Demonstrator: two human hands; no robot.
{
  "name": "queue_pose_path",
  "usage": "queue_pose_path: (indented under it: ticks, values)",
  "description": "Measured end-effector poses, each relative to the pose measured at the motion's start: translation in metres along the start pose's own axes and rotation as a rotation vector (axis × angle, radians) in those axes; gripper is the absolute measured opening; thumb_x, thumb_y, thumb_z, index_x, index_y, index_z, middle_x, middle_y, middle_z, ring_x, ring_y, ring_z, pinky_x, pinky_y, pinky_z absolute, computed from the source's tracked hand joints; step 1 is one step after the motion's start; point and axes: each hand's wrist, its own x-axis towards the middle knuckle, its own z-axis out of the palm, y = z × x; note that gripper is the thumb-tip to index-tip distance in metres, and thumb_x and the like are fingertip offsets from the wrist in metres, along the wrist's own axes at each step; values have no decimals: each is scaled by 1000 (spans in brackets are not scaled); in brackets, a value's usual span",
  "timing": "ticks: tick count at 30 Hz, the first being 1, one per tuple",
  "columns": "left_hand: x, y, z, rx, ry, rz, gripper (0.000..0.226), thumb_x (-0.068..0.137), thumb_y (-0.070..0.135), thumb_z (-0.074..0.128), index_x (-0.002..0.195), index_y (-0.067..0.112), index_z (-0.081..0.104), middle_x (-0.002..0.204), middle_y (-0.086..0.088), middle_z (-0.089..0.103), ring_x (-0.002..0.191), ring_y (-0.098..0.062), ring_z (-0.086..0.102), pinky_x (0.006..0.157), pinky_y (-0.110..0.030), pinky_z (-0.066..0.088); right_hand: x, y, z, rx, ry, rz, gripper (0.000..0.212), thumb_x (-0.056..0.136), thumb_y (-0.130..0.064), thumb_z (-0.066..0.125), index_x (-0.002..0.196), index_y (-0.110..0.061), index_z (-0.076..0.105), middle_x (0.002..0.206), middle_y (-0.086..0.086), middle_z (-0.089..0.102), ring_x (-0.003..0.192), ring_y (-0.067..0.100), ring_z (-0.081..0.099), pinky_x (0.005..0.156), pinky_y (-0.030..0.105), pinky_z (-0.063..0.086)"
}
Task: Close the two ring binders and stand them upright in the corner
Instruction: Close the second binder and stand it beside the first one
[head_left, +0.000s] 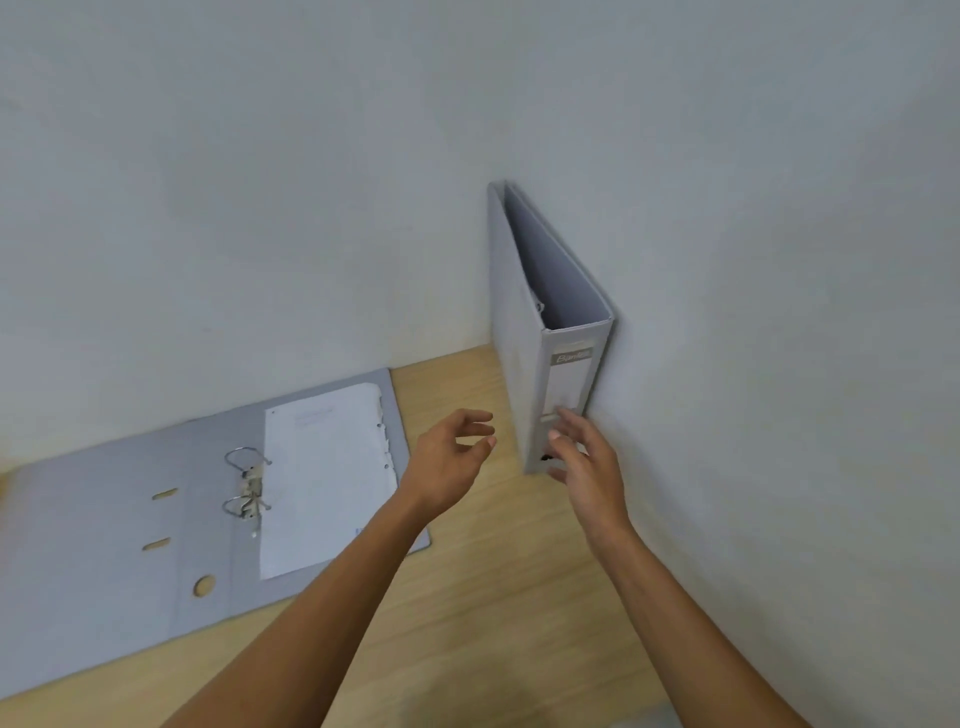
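standing in the corner where the two walls meet, the closed binder (550, 332) sits upright on the wooden desk (519, 597), spine toward the camera. the right hand (587, 457) rests loose fingertips on the lower spine, fingers spread, not clamped. the left hand (452, 457) hovers just beside it, open and empty. a good finish is to check that it stays steady before letting go. the open binder (208, 509) lies flat to the left, rings (247, 483) apart, a sheet of paper (327, 483) on its right half. next, likely, snap the rings shut, fold the cover over and stand it against the first.
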Motion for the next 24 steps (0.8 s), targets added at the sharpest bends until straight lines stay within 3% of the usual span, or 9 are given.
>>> queue_pose_path:
  ticks: [5, 18, 24]
  values:
    - [-39, -44, -42, -72, 59, -105, 28, 98, 27, 59, 125, 24, 64, 117, 7, 73, 96, -9, 73, 86, -40, 61, -27, 14, 47, -16, -108, 48, 37, 99, -16, 58, 134, -26, 60, 125, -2, 64, 104, 20, 69, 86, 36, 56]
    - [-158, -202, -202, -297, 258, -419, 27, 98, 31, 58, 124, 24, 63, 121, 3, 70, 105, -13, 70, 82, -34, 59, -111, 57, 226, -171, -400, 157, 32, 100, -21, 56, 132, -23, 62, 114, -2, 64, 110, 23, 69, 92, 41, 57]
    - [-201, -274, -274, -356, 371, -541, 28, 98, 29, 59, 125, 20, 62, 121, -2, 67, 106, -14, 67, 75, -31, 56, -134, 83, 313, -263, -499, 195, 32, 101, -23, 55, 133, -23, 59, 121, 1, 64, 108, 19, 68, 91, 38, 57]
